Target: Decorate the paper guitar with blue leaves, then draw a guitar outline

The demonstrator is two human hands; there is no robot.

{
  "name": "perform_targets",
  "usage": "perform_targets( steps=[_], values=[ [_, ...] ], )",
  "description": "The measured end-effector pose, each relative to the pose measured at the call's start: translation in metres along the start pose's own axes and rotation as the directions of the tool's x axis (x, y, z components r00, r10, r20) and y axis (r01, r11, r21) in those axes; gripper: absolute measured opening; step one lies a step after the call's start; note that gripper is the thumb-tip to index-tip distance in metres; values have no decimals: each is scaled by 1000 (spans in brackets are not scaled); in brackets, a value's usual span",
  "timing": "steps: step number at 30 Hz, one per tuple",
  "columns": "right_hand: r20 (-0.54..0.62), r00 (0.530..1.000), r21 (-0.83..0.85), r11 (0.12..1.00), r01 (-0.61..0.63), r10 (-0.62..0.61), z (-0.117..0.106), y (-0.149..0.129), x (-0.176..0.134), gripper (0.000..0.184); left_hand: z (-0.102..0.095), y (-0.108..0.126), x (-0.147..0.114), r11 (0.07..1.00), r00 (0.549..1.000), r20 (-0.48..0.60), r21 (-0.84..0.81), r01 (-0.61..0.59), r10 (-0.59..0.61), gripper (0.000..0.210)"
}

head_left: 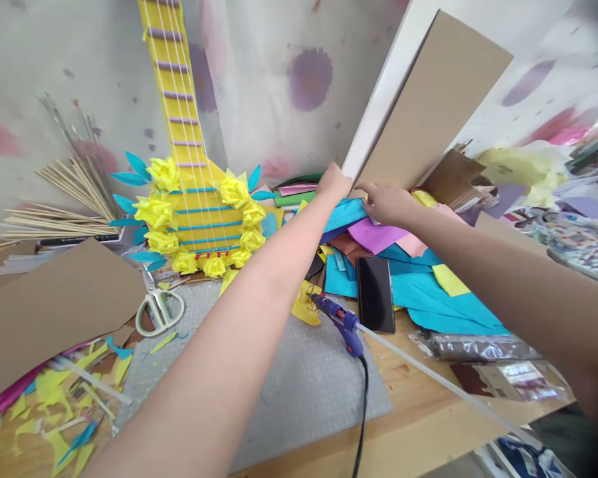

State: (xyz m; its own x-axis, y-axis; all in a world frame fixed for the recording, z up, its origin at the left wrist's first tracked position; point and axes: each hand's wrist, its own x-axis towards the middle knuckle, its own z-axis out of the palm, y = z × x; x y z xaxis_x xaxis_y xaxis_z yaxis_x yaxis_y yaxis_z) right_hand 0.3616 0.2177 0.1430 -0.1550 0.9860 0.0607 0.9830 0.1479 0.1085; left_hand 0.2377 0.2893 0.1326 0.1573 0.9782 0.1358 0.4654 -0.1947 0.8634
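Observation:
My left hand (335,182) is closed at the lower corner of a tall white board (379,93), its fingertips partly hidden. Leaning in front of that board is a brown cardboard sheet (436,99). My right hand (389,204) is beside the sheet's lower edge, fingers curled toward my left hand; what they grip, if anything, is hidden. Beneath both hands spreads a pile of coloured paper, with a purple sheet (373,235) and blue sheets (428,292). To the left stands a yellow paper guitar (209,222) edged with yellow flowers and blue leaves.
A purple glue gun (346,325) with a long glue stick lies on the grey cutting mat (299,392), beside a black phone (375,295). Scissors (159,312), cardboard (60,305) and paper scraps (54,405) are at left. Wooden sticks (74,199) stand behind. Craft supplies (573,245) crowd the right.

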Motion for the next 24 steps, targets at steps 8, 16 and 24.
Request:
perform_targets(
  steps=[8, 16, 24],
  values=[
    [-237, 971, 70, 997, -22, 38, 14, 0, 23, 48, -13, -11, -22, 984, 986, -89, 127, -128, 140, 20],
    [-214, 964, 172, 978, -120, 156, 13, -1, 21, 59, -100, 10, -82, 959, 940, -288, 260, -109, 185, 8],
    [-71, 997, 88, 996, -16, 22, -5, 4, 18, 67, -194, 3, -150, 951, 789, -532, 192, -241, 307, 5]
  ],
)
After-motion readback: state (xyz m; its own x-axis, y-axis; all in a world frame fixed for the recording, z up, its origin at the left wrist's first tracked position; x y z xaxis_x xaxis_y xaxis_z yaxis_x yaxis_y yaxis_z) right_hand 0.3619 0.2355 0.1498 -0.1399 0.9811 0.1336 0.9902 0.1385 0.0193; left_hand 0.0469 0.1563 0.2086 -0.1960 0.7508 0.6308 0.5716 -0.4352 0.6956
